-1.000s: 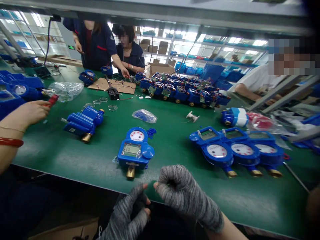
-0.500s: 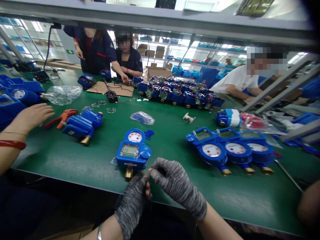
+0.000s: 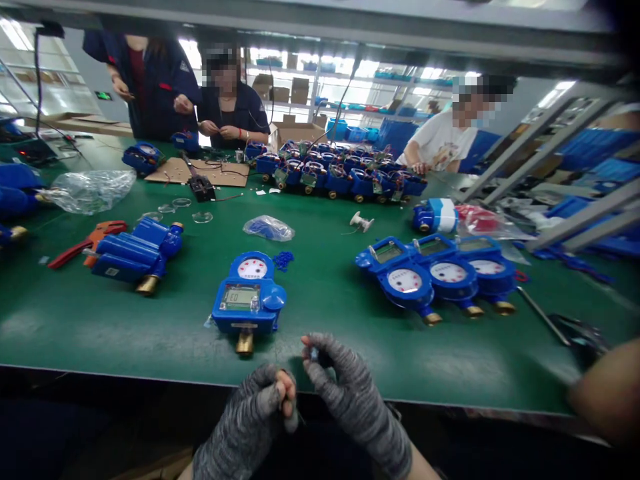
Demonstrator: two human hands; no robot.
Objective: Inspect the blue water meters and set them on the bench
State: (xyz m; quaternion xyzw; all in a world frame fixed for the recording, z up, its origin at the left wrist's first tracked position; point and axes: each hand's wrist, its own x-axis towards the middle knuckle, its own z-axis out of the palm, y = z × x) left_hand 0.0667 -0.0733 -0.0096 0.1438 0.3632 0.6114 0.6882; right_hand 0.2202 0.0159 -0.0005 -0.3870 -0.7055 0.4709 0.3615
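Your right hand (image 3: 353, 393) pinched a small bluish piece (image 3: 314, 353) between thumb and forefinger, at the near edge of the green table (image 3: 450, 360). Your left hand (image 3: 245, 417), just beside it, had its fingertips pressed together; whether they held anything, I couldn't tell from this angle. Both wore grey knitted gloves with bare fingertips.

The blue meter (image 3: 249, 303) lay face up just beyond your left hand, touched by neither. Its white round dial, with red marks, was at the far end; nearer sat a grey display with dark characters, a round blue cap on its right, and a brass fitting pointing toward you. Small blue bits (image 3: 283, 260) lay beside its dial, on the right.
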